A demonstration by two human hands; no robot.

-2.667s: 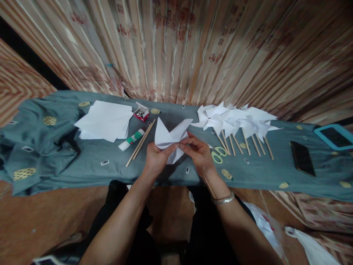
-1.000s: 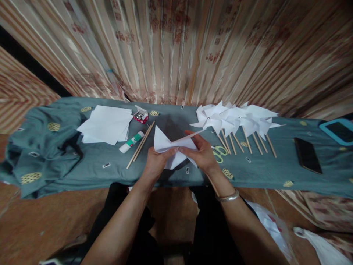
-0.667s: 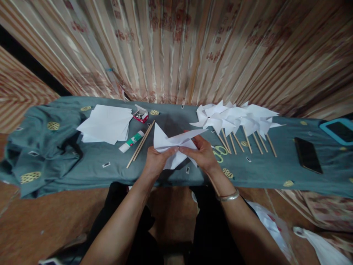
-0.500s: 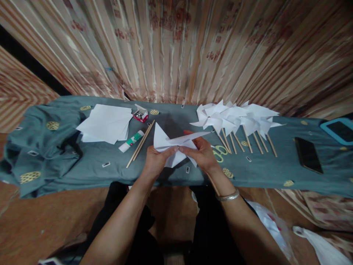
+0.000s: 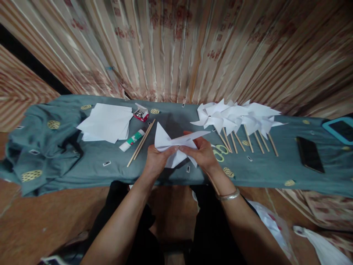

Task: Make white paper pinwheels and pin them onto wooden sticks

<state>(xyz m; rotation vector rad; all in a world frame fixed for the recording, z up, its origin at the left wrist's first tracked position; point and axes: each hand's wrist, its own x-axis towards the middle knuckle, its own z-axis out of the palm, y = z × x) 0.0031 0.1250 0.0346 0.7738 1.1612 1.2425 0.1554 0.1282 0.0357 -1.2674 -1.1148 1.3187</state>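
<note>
A white paper pinwheel (image 5: 176, 159) is held between my two hands above the cloth-covered table. My left hand (image 5: 159, 157) grips its left side, the thumb pressed near the centre. From the other side my right hand (image 5: 203, 151) is closed on the paper, its thumb meeting the small metal pin (image 5: 179, 147) in the middle. A thin stick (image 5: 214, 184) shows along my right wrist; where it ends is hidden by the hand. Just right of that hand lie green-handled scissors (image 5: 220, 152).
To the left are a stack of white paper (image 5: 106, 123), a red box of pins (image 5: 141, 113), a glue stick (image 5: 132, 140) and loose wooden sticks (image 5: 141, 143). Several finished pinwheels (image 5: 237, 116) overlap at the back right. A phone (image 5: 310, 154) and a blue-framed device (image 5: 340, 130) lie further right.
The view has shifted very slightly. Both hands keep the same hold on the pinwheel, with no clear movement of fingers or paper.
</note>
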